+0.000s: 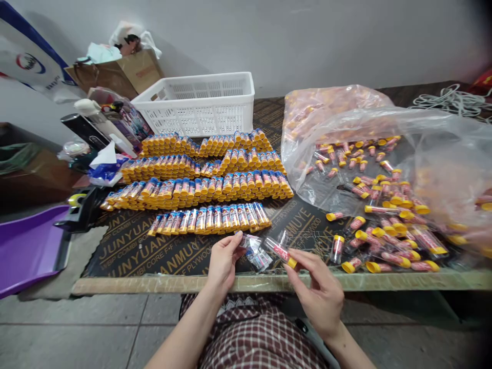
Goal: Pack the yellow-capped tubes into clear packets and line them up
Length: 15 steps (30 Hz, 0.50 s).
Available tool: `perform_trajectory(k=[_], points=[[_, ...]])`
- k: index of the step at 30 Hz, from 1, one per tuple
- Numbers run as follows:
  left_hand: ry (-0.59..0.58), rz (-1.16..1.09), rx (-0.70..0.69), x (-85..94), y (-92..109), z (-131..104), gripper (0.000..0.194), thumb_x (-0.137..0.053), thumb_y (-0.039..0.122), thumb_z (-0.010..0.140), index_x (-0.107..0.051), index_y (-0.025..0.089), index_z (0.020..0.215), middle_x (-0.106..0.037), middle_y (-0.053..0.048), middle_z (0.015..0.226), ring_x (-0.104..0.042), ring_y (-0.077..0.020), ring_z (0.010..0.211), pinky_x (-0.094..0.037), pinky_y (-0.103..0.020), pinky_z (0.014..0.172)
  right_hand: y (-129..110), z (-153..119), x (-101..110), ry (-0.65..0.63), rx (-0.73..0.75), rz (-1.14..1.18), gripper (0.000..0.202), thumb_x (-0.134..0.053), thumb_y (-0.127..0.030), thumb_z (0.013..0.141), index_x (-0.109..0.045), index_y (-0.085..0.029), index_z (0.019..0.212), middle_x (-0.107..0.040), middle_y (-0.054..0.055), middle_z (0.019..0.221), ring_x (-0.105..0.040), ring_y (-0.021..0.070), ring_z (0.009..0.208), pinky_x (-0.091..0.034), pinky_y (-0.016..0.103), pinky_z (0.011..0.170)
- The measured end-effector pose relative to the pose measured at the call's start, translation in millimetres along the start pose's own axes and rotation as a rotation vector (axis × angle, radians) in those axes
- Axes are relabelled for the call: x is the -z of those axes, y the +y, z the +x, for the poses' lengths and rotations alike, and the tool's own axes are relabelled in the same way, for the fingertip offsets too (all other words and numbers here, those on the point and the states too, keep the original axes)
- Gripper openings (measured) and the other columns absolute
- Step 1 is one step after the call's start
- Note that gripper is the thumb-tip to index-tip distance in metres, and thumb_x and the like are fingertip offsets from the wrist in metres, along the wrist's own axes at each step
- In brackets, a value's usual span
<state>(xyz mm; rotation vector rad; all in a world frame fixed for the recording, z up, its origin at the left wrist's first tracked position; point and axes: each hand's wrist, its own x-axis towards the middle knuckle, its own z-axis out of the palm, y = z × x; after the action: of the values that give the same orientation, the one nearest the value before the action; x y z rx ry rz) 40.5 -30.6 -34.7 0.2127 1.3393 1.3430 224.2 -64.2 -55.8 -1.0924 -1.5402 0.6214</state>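
Note:
Between thumb and fingers, my right hand [317, 289] grips a clear tube [277, 249] with a yellow cap and pink contents, tilted with its cap toward me. My left hand [224, 260] pinches a small clear plastic wrapper [257, 252] with blue and dark print. The tube's far end is close to the wrapper; whether they touch I cannot tell. Beyond my hands lie stacked rows of blue-labelled tubes [219, 218] with yellow caps. To the right, loose unlabelled tubes [395, 241] with yellow caps lie in a heap, and one tube [337, 248] stands nearer my right hand.
A large clear plastic bag [334, 110] spills tubes at the right. Behind the rows stands a white plastic basket [200, 105]. At left are a black tape dispenser [82, 210], a purple dustpan [31, 248] and a tissue pack [105, 169]. The table's wooden edge [154, 284] runs before me.

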Motion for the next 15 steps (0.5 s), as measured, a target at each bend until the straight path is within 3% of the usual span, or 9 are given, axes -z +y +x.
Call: perform_trajectory(k=[8, 12, 15], points=[[0.001, 0.006, -0.021, 1.4, -2.3, 0.0, 0.035, -0.086, 0.035, 0.043, -0.068, 0.011, 0.061, -0.063, 0.0, 0.06, -0.054, -0.0067, 0.054, -0.047, -0.019, 0.054, -3.8, -1.3, -4.9, -0.025, 0.119, -0.035, 0.044, -0.061, 0.002, 0.075, -0.061, -0.023, 0.111, -0.064, 0.006, 0.103, -0.061, 0.0182, 0.096, -0.051, 0.033, 0.083], [-0.011, 0.055, -0.078, 0.6, -6.7, -1.1, 0.033, -0.084, 0.037, 0.051, -0.067, 0.01, 0.061, -0.062, 0.0, 0.062, -0.054, -0.0073, 0.058, -0.047, -0.019, 0.055, -4.8, -2.8, -7.1, -0.118, 0.141, -0.021, 0.045, -0.06, 0.0, 0.077, -0.06, -0.024, 0.114, -0.063, 0.006, 0.105, -0.061, 0.0177, 0.097, -0.051, 0.031, 0.085], [-0.078, 0.057, -0.09, -0.8, -6.9, -4.8, 0.029, -0.081, 0.034, 0.056, -0.066, 0.012, 0.066, -0.062, 0.0, 0.065, -0.056, -0.0082, 0.061, -0.049, -0.02, 0.058, -2.1, -4.8, -7.0, -0.219, 0.065, 0.024, 0.043, -0.055, -0.003, 0.081, -0.059, -0.025, 0.118, -0.06, 0.007, 0.111, -0.059, 0.0187, 0.102, -0.05, 0.033, 0.088]])
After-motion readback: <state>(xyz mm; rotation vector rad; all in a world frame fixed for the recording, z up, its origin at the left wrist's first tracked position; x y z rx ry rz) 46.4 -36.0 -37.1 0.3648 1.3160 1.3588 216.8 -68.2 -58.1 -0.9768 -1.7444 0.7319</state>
